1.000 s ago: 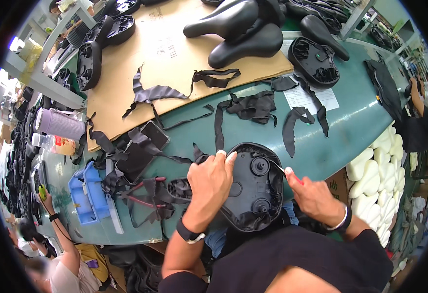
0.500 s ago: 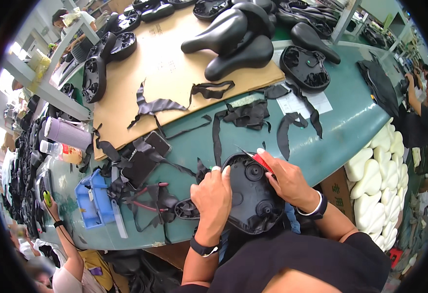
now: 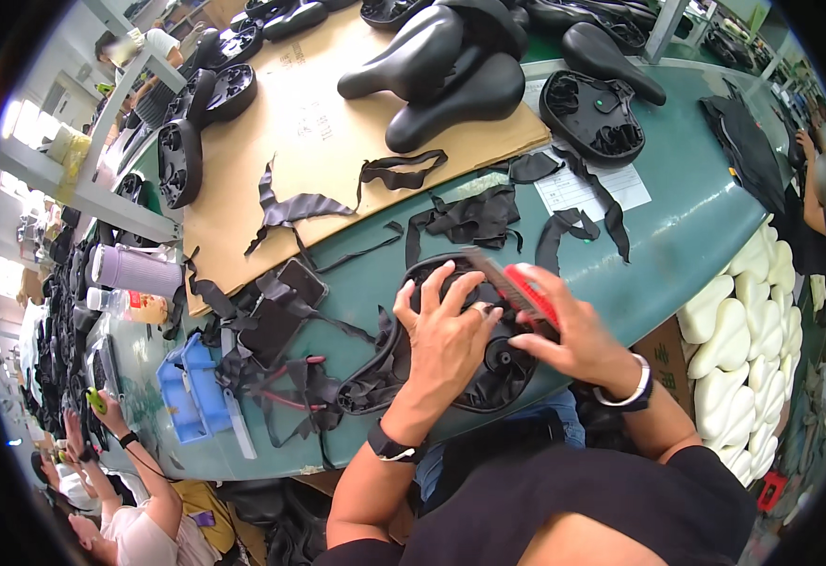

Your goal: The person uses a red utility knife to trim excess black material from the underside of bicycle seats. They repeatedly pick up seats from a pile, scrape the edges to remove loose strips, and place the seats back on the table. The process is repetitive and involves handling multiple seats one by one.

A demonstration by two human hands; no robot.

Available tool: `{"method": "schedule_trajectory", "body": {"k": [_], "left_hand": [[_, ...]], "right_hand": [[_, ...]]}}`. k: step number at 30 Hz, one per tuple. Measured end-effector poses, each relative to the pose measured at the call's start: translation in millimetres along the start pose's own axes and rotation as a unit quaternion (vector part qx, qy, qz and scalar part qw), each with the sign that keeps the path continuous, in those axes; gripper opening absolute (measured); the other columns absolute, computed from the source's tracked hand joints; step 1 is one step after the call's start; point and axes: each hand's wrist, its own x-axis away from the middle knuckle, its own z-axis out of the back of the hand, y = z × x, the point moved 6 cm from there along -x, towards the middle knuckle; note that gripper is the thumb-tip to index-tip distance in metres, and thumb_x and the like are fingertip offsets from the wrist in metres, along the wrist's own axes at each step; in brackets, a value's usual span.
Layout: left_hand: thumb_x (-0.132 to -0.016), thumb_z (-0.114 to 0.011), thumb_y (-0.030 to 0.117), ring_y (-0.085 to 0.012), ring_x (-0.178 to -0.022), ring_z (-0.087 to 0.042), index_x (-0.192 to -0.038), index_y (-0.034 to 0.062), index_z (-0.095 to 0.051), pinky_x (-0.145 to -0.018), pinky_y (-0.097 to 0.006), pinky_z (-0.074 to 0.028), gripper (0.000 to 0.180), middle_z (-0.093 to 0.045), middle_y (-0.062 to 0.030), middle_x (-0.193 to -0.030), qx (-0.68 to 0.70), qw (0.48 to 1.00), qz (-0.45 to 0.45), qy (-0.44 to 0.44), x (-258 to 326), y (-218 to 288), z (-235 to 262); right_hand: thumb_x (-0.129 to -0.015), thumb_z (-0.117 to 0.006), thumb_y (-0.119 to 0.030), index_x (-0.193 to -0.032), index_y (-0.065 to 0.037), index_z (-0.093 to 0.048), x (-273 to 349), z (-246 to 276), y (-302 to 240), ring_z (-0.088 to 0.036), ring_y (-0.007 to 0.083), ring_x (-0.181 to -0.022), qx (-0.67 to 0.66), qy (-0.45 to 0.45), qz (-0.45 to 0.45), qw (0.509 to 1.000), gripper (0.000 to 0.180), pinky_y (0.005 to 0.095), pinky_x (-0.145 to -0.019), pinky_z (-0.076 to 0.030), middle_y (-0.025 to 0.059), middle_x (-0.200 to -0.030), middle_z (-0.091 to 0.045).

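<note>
An upturned black bicycle saddle [image 3: 481,394] lies at the table's near edge, its hollow underside facing up and its narrow nose to the left. Over its middle rests my left hand [image 3: 443,347], fingers spread and pressing on the black underside. Loose black material shows inside the shell near the nose; part of the saddle is hidden under my hand. My right hand [image 3: 578,338] is closed around a red-handled utility knife [image 3: 532,300] above the saddle's right end. The knife's grey blade is smeared by motion and points up to the left.
Black scraps [image 3: 474,219] are strewn over the green table [image 3: 375,274]. Finished saddles [image 3: 451,104] sit on cardboard [image 3: 314,104] at the back. Left stand a blue holder [image 3: 191,391], red-handled pliers [image 3: 286,401], a phone [image 3: 302,281] and a bottle [image 3: 130,305]. White foam pads [image 3: 738,349] are stacked right; co-workers sit around.
My left hand has moved right and opened out across the saddle's middle. The saddle has shifted slightly up and turned. The knife has lifted and swung, still in my right hand.
</note>
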Motion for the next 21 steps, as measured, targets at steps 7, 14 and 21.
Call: {"method": "schedule_trajectory", "body": {"k": [7, 14, 21], "left_hand": [[-0.083, -0.069, 0.016, -0.0278, -0.124, -0.045, -0.076, 0.0014, -0.066, -0.105, -0.050, -0.021, 0.016, -0.058, -0.0071, -0.120, 0.035, 0.998, 0.042, 0.015, -10.5, -9.4, 2.1], [-0.092, -0.062, 0.016, -0.0303, -0.122, -0.044, -0.087, 0.0002, -0.072, -0.105, -0.040, -0.027, 0.020, -0.047, -0.0137, -0.135, 0.102, 0.934, 0.222, 0.259, 8.3, -48.7, 39.8], [-0.101, -0.051, 0.020, -0.0129, -0.106, -0.050, -0.124, -0.0034, -0.052, -0.102, -0.030, -0.033, 0.033, -0.065, -0.0068, -0.107, 0.486, 0.756, 0.424, 0.114, 55.6, -41.7, 41.3]], "right_hand": [[-0.089, -0.062, -0.011, -0.142, -0.008, -0.041, 22.4, 21.1, 16.7, -0.058, 0.0352, -0.065, 0.236, -0.155, -0.030, 0.959, 0.057, 0.0431, -0.058, -0.048, 0.0148, -0.080, -0.058], [-0.087, -0.062, -0.012, -0.137, -0.013, -0.050, 47.7, 25.4, -14.3, -0.054, 0.0312, -0.053, 0.318, -0.176, -0.074, 0.928, 0.051, 0.0427, -0.049, -0.043, 0.0119, -0.065, -0.052], [-0.085, -0.059, -0.014, -0.128, -0.027, -0.057, -46.0, 47.0, 6.2, -0.057, 0.0271, -0.054, 0.401, -0.247, 0.070, 0.880, 0.045, 0.0392, -0.047, -0.040, 0.0089, -0.066, -0.055]]}}
